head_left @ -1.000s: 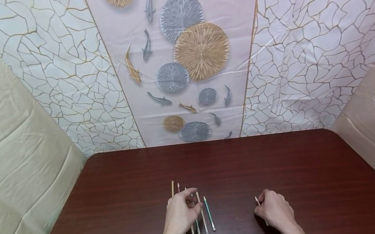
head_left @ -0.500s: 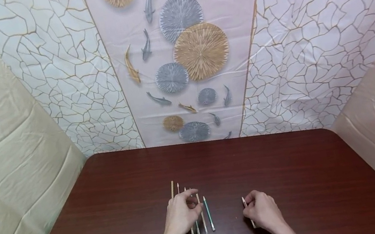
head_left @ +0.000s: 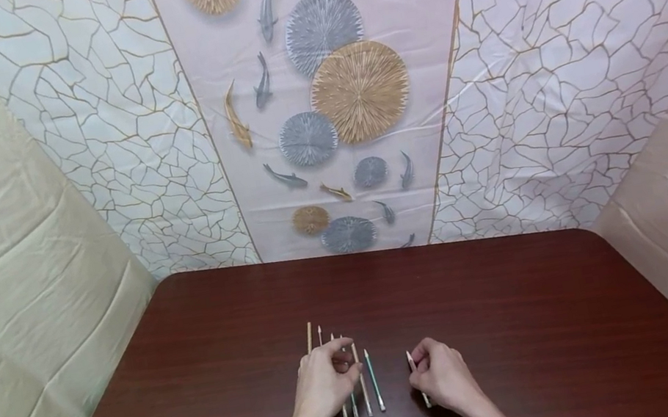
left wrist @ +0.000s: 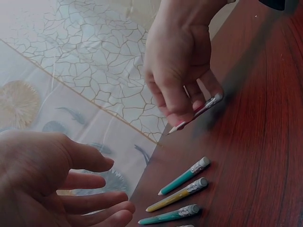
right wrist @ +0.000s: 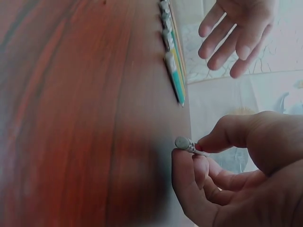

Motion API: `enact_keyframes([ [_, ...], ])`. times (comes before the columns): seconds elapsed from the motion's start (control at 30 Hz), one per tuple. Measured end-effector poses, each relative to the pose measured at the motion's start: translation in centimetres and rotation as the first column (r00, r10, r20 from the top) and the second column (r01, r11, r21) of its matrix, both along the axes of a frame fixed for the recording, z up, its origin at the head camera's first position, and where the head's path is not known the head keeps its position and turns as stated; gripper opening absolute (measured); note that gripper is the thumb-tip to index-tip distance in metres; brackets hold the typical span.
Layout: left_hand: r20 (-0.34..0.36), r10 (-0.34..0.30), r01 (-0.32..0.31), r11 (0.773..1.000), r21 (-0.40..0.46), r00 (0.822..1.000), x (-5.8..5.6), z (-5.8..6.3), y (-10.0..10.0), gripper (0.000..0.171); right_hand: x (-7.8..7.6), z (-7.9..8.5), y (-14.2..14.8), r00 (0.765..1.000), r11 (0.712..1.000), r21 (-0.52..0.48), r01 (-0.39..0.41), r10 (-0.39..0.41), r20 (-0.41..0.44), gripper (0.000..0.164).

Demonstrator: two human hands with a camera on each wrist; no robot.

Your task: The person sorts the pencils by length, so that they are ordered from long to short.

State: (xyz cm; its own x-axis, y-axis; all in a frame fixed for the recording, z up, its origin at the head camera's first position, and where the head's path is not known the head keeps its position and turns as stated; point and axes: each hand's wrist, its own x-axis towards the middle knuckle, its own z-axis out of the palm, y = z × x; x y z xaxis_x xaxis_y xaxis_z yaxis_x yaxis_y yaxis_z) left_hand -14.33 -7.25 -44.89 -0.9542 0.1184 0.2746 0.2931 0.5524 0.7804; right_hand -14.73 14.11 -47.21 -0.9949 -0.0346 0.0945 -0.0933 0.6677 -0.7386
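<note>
Between thumb and fingers my right hand [head_left: 442, 373] pinches a pencil [head_left: 412, 366], point away from me and eraser end [right wrist: 182, 143] toward me. It is just right of a row of pencils lying side by side on the table. The rightmost is a green pencil [head_left: 374, 380]; beside it lies a yellow pencil [head_left: 364, 391], then another green pencil [left wrist: 168, 215] in the left wrist view. My left hand [head_left: 324, 381] hovers over the row with relaxed fingers and holds nothing. It hides the middle of several pencils in the head view.
The dark red-brown table [head_left: 548, 320] spreads around both hands. Behind it hangs a patterned cloth [head_left: 365, 158], with beige cloth [head_left: 7, 296] along the left side and more at the right.
My right hand has slid left across the table with its pencil, coming closer to the row. The left hand and the pencils in the row have stayed put.
</note>
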Motion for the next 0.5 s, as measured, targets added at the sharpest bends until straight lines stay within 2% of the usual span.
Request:
enact_keyframes([
  [0.5,-0.008,0.024,-0.024,1.0,-0.006,1.0,-0.1,0.2,0.0,0.033,-0.4,0.1,-2.0,0.999,0.991,-0.126,-0.051,0.052,0.0,0.022],
])
